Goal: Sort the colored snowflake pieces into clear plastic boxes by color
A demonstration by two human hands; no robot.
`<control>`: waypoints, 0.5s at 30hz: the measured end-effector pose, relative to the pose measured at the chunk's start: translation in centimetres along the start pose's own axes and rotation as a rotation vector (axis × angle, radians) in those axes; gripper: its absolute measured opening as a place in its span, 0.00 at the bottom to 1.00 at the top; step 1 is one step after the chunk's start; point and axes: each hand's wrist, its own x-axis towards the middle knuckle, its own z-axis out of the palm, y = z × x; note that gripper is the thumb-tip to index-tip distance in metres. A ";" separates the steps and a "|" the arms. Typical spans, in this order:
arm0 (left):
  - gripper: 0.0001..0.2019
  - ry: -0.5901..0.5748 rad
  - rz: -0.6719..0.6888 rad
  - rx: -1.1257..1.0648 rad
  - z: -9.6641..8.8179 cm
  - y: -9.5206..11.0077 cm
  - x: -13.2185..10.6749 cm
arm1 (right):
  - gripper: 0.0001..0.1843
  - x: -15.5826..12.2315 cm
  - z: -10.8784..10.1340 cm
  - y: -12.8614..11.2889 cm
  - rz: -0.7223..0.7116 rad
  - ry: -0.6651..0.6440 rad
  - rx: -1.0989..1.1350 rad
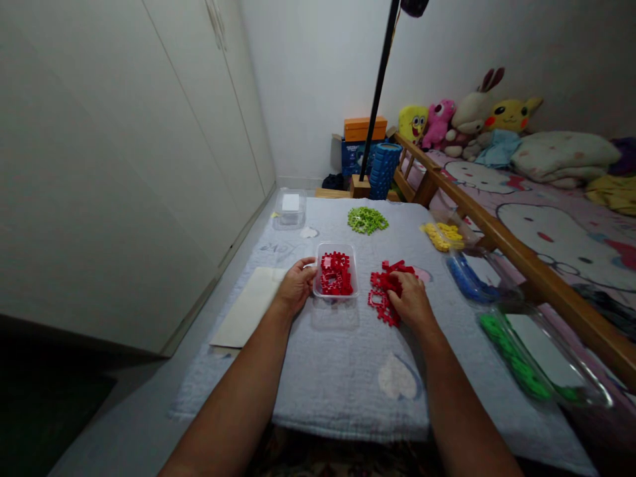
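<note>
My left hand (297, 285) grips the left side of a clear plastic container (356, 268), thumb and fingers closed at its rim. Notched red plastic building pieces (335, 273) lie inside the container. To the right, a loose pile of similar red pieces (381, 298) rests on the cloth. Over that pile is my right hand (412, 298), its fingers bent and closed around some red pieces; the fingertips are partly hidden. A clear lid or tray (335, 317) seems to lie just in front of the container.
Light green pieces (366, 220) are heaped farther back on the cloth-covered table (342, 377). Along the right edge stand boxes of yellow pieces (444, 236), blue pieces (472, 277) and green pieces (517, 358). An empty-looking clear box (290, 209) sits back left, beige sheets (248, 308) nearer.
</note>
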 end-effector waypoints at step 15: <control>0.22 -0.004 0.004 0.006 0.1 0.1 -0.2 | 0.13 0.2 -1.2 -1.6 0.126 0.131 0.264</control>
